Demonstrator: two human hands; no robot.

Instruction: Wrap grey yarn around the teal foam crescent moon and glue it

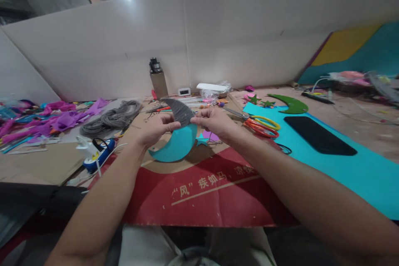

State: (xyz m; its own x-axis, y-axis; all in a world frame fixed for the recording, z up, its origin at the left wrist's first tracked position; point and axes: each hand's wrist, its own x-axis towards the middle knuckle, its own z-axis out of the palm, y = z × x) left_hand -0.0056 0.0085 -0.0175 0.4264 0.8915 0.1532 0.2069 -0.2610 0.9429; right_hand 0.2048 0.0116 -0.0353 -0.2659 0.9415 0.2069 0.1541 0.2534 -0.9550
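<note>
Cardboard (218,212), red with pale printed characters, lies on the near side of the counter (352,108), directly before you. Above it you hold a turquoise crescent (174,146) raised off the surface between both hands. Your left hand (157,129) has its thumb and fingers drawn narrow on the inner edge; your right hand (216,122) pinches the outer edge near the line where grey meets turquoise.

Progress on the piece is judged partial. Grey strands (181,112) cover the upper horn down to your fingertips; the lower body and tip are bare turquoise. Whether the strands are fixed, and how the back face stands, cannot be told.

To your left sits a blue power strip (100,156) with a plug in it. To your right, a turquoise sheet (349,183) carries a black slab (321,135), possibly a phone. Just beyond the crescent lies a small turquoise star (202,139), with no grey noted on its visible part. Scissors (261,128) with coloured handles rest right of your right hand.

Farther left lies a loose hank of grey cord (110,118). Far right are a green crescent (290,104) and green stars (254,99), their visible faces wholly green. A white partition (233,37) stands behind.
</note>
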